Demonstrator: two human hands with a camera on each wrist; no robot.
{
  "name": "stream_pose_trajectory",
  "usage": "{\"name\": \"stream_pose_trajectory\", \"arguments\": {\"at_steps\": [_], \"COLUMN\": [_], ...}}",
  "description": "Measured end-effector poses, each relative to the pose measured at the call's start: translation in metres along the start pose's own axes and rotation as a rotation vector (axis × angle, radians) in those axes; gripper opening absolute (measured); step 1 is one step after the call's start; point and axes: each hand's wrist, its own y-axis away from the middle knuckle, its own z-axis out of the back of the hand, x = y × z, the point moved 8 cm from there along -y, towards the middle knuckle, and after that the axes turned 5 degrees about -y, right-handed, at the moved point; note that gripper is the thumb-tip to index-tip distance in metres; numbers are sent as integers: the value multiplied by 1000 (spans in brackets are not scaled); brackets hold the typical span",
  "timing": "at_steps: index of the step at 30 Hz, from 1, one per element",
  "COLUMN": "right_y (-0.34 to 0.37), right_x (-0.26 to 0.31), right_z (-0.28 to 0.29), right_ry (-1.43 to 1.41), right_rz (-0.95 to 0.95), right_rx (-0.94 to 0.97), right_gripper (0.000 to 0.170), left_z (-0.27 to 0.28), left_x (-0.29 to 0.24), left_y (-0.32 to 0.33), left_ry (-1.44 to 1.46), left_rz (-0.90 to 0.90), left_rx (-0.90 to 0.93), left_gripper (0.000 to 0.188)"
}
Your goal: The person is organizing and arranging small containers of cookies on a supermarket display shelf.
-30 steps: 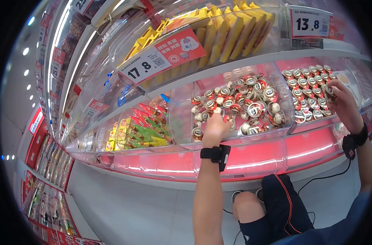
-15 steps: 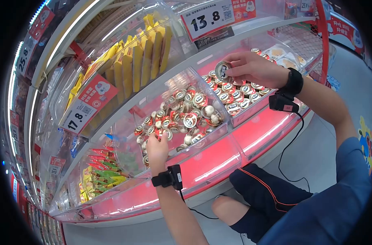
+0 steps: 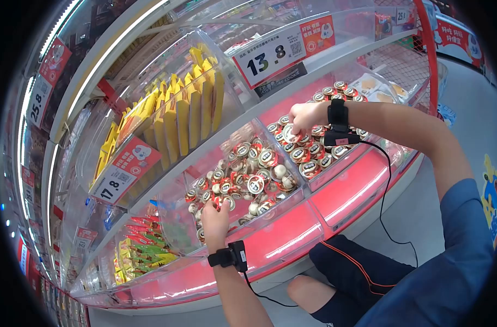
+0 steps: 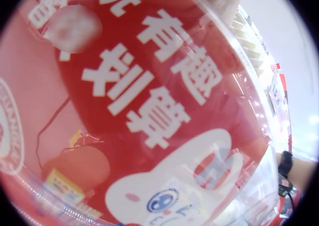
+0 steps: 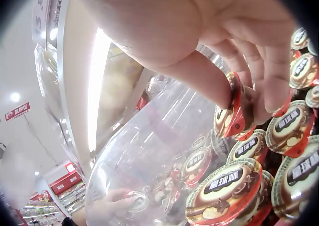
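Observation:
My right hand (image 3: 308, 115) reaches over the right clear bin and pinches a small round chocolate cup (image 3: 290, 133) between thumb and fingers. In the right wrist view this cup (image 5: 230, 106) stands on edge, its red side showing, just above rows of like cups (image 5: 224, 191). At the near left corner of the middle bin, my left hand (image 3: 214, 220) holds a cup (image 3: 228, 204) at its fingertips. The right wrist view catches that hand (image 5: 112, 206) through the clear wall. Loose cups (image 3: 255, 184), some white bottom up, lie heaped beside it.
A clear divider (image 3: 284, 143) separates the two bins. Above hangs a shelf with yellow packets (image 3: 191, 103) and price signs (image 3: 275, 57). Left of the bins lie green and red packets (image 3: 150, 240). A red printed panel (image 4: 149, 86) fills most of the left wrist view.
The head view has swung right. My right hand has carried its cup from above the bin down to the rows of cups. The left hand stays in the loose cups.

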Motion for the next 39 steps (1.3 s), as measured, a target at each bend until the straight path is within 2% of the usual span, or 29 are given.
{"name": "stream_pose_trajectory", "arguments": {"at_steps": [1, 4, 8, 11, 18, 21, 27, 31, 32, 35, 36, 37, 39], "right_y": [-5, -2, -12, -16, -20, -20, -11, 1, 8, 52, 66, 76, 79], "right_x": [-1, 6, -3, -1, -7, -11, -7, 9, 14, 63, 77, 90, 105], "right_z": [-2, -9, -18, -20, -22, -23, -20, 13, 18, 9, -4, -20, -56], "right_ry": [30, 76, -58, -69, -35, 48, -55, 157, 126, 183, 146, 100, -96], "right_rz": [-8, -4, -22, -4, -8, -34, -19, 65, 111, 516, 564, 613, 603], "right_rx": [0, 93, 121, 75, 95, 143, 131, -103, -173, -267, -179, -89, 95], "right_gripper": [21, 23, 21, 14, 16, 25, 23, 24, 24, 17, 15, 13, 20], "left_z": [-2, -2, -3, -7, -3, -3, 0, 14, 16, 22, 24, 25, 33], "left_x": [3, 1, 0, 5, -2, -3, -6, -20, -22, -29, -34, -33, -43], "left_y": [-1, 2, 3, 1, 4, 5, 4, 11, 12, 14, 16, 16, 21], "left_ry": [-26, 37, 71, 84, 74, 85, 73, 156, 183, 373, 486, 451, 661], "left_rz": [-29, 56, 90, 90, 100, 107, 57, -40, -54, -115, -197, -182, -208], "left_rx": [-31, 60, 115, 113, 140, 147, 116, 3, -38, -39, -90, -47, -3], "left_gripper": [37, 39, 42, 45, 46, 47, 43, 36, 34, 29, 26, 24, 21]}}
